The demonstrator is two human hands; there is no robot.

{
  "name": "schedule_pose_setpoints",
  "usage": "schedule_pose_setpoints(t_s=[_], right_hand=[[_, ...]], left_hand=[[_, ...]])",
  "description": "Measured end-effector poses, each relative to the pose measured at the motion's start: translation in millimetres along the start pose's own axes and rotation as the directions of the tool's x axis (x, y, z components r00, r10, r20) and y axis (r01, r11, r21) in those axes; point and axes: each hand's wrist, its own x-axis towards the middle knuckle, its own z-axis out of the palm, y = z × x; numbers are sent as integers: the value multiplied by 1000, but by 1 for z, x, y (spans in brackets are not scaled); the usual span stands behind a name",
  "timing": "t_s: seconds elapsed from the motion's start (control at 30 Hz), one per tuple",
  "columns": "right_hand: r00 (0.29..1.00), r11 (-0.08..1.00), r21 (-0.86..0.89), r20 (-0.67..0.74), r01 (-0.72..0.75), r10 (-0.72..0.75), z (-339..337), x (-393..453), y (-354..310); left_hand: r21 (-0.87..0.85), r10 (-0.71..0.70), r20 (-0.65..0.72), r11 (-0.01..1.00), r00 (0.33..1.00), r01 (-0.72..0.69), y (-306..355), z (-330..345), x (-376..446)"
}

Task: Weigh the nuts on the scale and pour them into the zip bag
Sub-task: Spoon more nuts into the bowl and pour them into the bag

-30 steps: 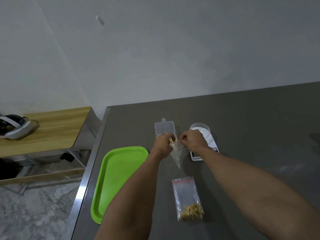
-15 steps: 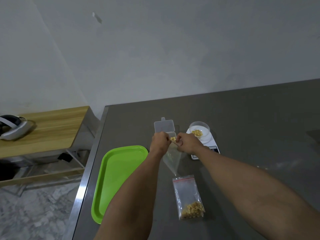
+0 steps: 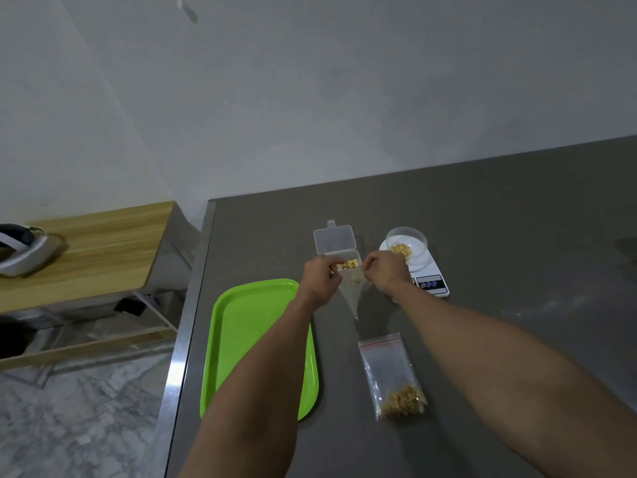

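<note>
On the grey counter (image 3: 482,208) a clear dish (image 3: 406,240) holding a small heap of nuts (image 3: 401,249) sits on the white scale (image 3: 427,274). Left of the scale stands an open plastic box (image 3: 336,243), lid up, with more nuts at its near edge. Nearer than the scale lies a filled zip bag (image 3: 393,374) with nuts bunched at its bottom, and left of that a green tray (image 3: 248,339). Since half a second ago the hands have drawn slightly apart, widening the mouth of the empty zip bag (image 3: 352,294) hanging between them, left of the scale. The left hand (image 3: 319,281) and right hand (image 3: 386,272) each pinch one side of its top edge, fingers curled, forearms reaching forward.
</note>
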Motion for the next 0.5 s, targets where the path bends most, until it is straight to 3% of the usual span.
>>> schedule_pose_setpoints(t_s=[0.17, 0.3, 0.4, 0.5], right_hand=[[989, 979, 148, -31, -137, 143, 11, 0, 1], [992, 935, 335, 85, -116, 93, 14, -4, 2], [985, 911, 406, 172, -76, 5, 9, -3, 8], [981, 906, 408, 192, -117, 40, 0, 3, 17]], left_hand=[[-163, 27, 78, 987, 997, -14, -18, -3, -11], [-190, 37, 247, 982, 968, 11, -31, 10, -7], [-328, 7, 230, 942, 973, 71, -25, 25, -6], [-380, -30, 202, 919, 979, 106, -22, 36, -3]])
